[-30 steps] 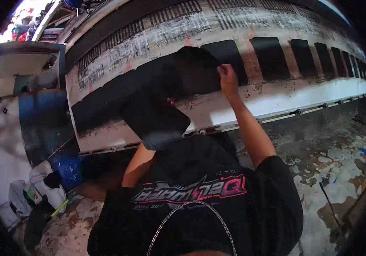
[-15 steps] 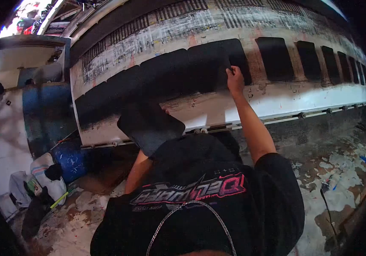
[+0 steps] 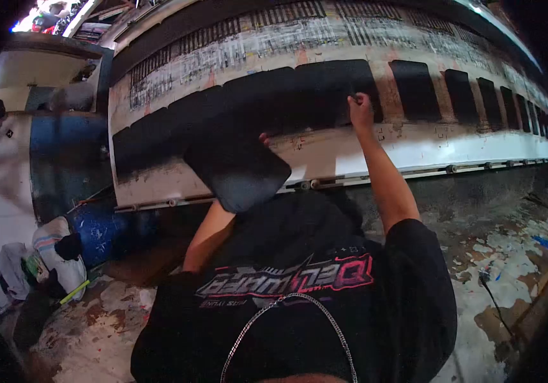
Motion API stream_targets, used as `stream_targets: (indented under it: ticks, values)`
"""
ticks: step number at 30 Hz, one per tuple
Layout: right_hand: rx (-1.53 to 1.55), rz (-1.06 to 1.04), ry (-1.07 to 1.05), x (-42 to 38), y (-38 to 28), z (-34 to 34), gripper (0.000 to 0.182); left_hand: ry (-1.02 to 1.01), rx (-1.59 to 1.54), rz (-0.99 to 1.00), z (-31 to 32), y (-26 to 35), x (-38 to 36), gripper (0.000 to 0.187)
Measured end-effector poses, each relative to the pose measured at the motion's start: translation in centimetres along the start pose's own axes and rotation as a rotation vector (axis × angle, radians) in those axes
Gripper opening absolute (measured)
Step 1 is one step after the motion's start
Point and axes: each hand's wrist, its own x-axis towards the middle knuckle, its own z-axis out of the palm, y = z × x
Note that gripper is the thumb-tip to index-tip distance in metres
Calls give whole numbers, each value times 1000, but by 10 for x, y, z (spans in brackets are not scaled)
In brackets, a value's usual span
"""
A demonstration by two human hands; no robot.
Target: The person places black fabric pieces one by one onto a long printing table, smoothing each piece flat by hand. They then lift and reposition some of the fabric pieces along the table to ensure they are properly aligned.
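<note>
My left hand (image 3: 265, 138) is under a loose black panel (image 3: 239, 172) with rounded corners, which looks like cut fabric. Only a few fingertips show past its upper edge; the panel lies over the palm and forearm, tilted in front of the table's near edge. With fingers pinched, my right hand (image 3: 361, 107) grips a dark edge at the right end of a row of black panels (image 3: 255, 99) on the long table. Those panels lie side by side and nearly touch. Right of that hand, another black panel (image 3: 414, 89) lies flat by itself.
The long paint-stained table (image 3: 325, 153) has a rail (image 3: 408, 173) with rollers along its near side. More spaced black panels (image 3: 460, 96) run off to the right. At lower left stand a blue drum (image 3: 98, 236) and white sacks (image 3: 57, 246). The floor (image 3: 114, 319) is patchy.
The view has shifted slightly. The loose panel on my left hand has come up and right, showing more of my fingertips. My right hand stays pinched near the row's right end.
</note>
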Motion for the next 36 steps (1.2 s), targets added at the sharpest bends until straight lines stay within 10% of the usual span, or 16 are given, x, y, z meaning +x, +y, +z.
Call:
stream_targets:
  ticks: [3, 5, 7, 30, 36]
  values:
    - [-188, -260, 147, -36, -72, -23, 43, -89, 179, -49, 8, -1, 13, 46]
    - [471, -203, -421, -69, -84, -12, 40, -140, 138, -94, 16, -7, 28, 46]
    - [278, -71, -757, -112, -114, -20, 33, -170, 118, -135, 22, -17, 37, 46]
    - [4, -486, -275, 34, -21, -208, 19, -105, -18, -162, 139, -226, 139, 45]
    - [218, -178, -121, 92, 26, -234, 21, -41, -18, -114, 142, -243, 139, 45]
